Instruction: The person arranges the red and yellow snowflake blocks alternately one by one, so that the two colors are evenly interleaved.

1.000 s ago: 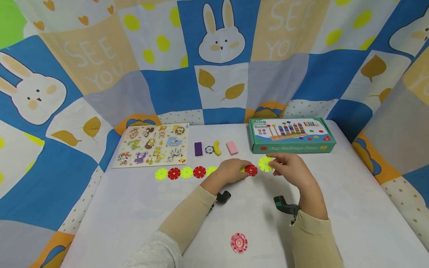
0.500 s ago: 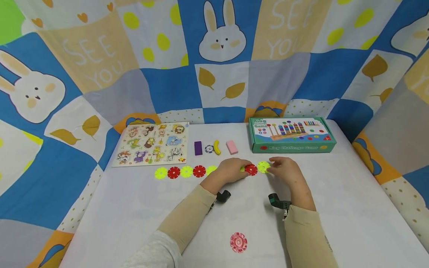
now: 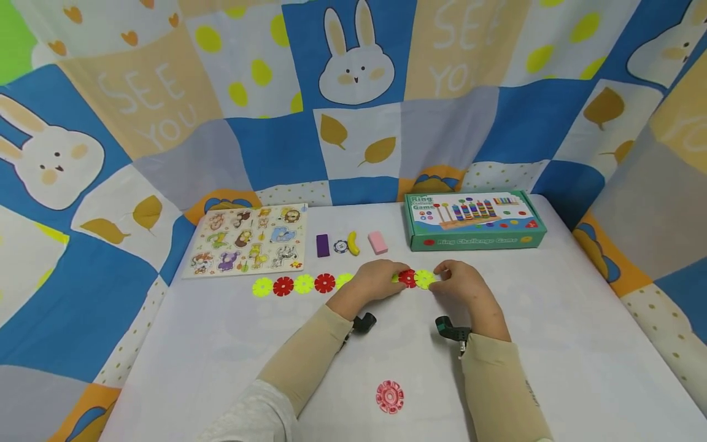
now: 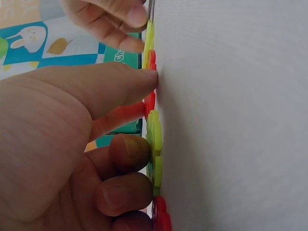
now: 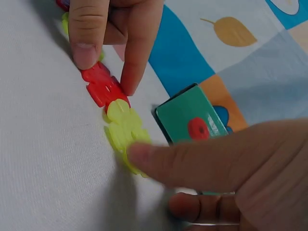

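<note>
A row of notched, flower-shaped plastic discs, yellow alternating with red, runs across the white table. My left hand [image 3: 377, 280] lies over the row and hides part of it. Its thumb and index finger grip a red disc [image 5: 103, 86] at opposite edges, while the other fingers curl by a yellow disc [image 4: 155, 144]. From the right, my right hand [image 3: 463, 283] holds the end yellow disc [image 3: 424, 279], thumb on its face in the right wrist view. This disc meets the red one and overlaps its edge there.
Behind the row are an animal puzzle board [image 3: 248, 240], a purple block [image 3: 323, 245], a patterned round chip [image 3: 340, 246], a toy banana [image 3: 353, 243], a pink block [image 3: 378, 242] and a green game box [image 3: 475, 221]. A translucent red disc [image 3: 390, 396] lies near the front.
My right hand has brought the yellow disc left and down to the red disc, closing the gap between them. The left hand stays at the red disc; the view has shifted slightly.
</note>
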`<action>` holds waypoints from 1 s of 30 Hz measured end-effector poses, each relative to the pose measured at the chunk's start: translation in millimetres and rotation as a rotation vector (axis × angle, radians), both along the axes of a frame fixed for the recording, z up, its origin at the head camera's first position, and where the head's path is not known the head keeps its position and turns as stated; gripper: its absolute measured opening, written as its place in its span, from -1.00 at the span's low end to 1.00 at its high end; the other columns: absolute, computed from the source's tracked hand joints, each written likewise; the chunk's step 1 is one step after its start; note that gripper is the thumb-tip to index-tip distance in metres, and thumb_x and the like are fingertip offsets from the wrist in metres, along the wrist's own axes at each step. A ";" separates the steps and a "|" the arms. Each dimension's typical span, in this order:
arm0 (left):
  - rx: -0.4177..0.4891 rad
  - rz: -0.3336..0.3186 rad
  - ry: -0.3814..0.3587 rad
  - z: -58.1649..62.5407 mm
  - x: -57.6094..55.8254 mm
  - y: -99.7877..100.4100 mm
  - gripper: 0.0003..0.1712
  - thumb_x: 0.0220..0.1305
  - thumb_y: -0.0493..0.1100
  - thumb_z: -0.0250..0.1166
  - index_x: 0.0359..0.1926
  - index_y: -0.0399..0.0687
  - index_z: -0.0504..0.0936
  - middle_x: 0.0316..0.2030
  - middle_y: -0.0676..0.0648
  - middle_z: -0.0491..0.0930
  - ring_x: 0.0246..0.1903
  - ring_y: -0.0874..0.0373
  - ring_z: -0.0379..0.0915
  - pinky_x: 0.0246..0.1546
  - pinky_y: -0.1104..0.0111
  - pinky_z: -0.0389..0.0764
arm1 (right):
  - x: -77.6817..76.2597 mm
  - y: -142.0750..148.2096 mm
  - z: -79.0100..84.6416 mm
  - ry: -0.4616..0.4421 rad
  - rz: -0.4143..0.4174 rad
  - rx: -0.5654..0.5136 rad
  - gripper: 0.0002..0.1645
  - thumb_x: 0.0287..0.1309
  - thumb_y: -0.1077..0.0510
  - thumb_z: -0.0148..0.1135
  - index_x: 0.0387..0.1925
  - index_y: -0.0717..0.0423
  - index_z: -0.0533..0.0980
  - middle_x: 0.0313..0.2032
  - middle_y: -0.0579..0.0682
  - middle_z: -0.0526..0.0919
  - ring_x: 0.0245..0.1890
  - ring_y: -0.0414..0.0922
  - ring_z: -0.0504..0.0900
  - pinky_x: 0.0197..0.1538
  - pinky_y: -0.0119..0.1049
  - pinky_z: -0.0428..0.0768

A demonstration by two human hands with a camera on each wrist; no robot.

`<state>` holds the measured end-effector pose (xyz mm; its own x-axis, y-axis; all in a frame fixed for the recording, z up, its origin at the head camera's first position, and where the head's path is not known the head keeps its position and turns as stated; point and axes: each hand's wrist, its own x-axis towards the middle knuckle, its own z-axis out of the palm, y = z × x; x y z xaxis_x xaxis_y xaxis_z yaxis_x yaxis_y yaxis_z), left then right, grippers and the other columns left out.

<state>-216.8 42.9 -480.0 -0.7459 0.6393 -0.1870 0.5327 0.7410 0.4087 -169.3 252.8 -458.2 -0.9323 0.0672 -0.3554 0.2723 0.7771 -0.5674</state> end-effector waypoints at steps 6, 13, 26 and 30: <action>0.012 0.015 -0.006 -0.1 2.1 -1.4 -0.44 0.22 0.08 0.26 0.25 0.25 0.45 0.07 0.14 0.53 0.04 0.18 0.40 0.07 0.20 0.44 | -4.3 -3.2 -8.1 0.026 0.075 0.036 -0.31 -0.12 -0.14 0.46 0.11 -0.09 0.51 -0.19 0.09 0.54 -0.18 0.04 0.44 -0.20 -0.06 0.48; 0.019 0.003 -0.007 0.8 3.8 -0.6 -0.43 0.21 0.09 0.26 0.26 0.25 0.44 0.07 0.14 0.53 0.01 0.19 0.41 0.05 0.21 0.45 | 1.9 3.0 -6.9 0.040 -0.001 0.087 -0.34 -0.07 -0.10 0.43 0.12 -0.05 0.51 -0.06 0.12 0.57 -0.07 0.08 0.46 -0.02 0.11 0.44; -0.007 -0.008 0.019 16.9 4.4 22.3 -0.37 0.19 0.12 0.27 0.29 0.22 0.40 0.11 0.11 0.51 0.05 0.16 0.40 0.06 0.17 0.45 | 2.4 12.3 3.3 0.034 0.023 0.020 -0.30 -0.03 -0.10 0.40 0.18 -0.03 0.47 -0.07 0.16 0.52 -0.11 0.08 0.44 -0.09 0.04 0.47; 0.020 -0.045 0.021 12.9 3.8 38.5 -0.36 0.18 0.18 0.26 0.28 0.22 0.42 0.10 0.12 0.51 0.04 0.18 0.39 0.06 0.18 0.45 | 5.4 23.6 8.2 0.051 0.030 0.024 -0.36 0.08 -0.14 0.29 0.18 0.00 0.46 -0.05 0.18 0.52 -0.10 0.08 0.45 -0.07 0.03 0.46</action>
<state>-213.0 81.3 -467.1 -0.7198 0.6759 -0.1583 0.5740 0.7078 0.4118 -164.0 276.4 -450.0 -0.9508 0.0468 -0.3061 0.2199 0.7981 -0.5610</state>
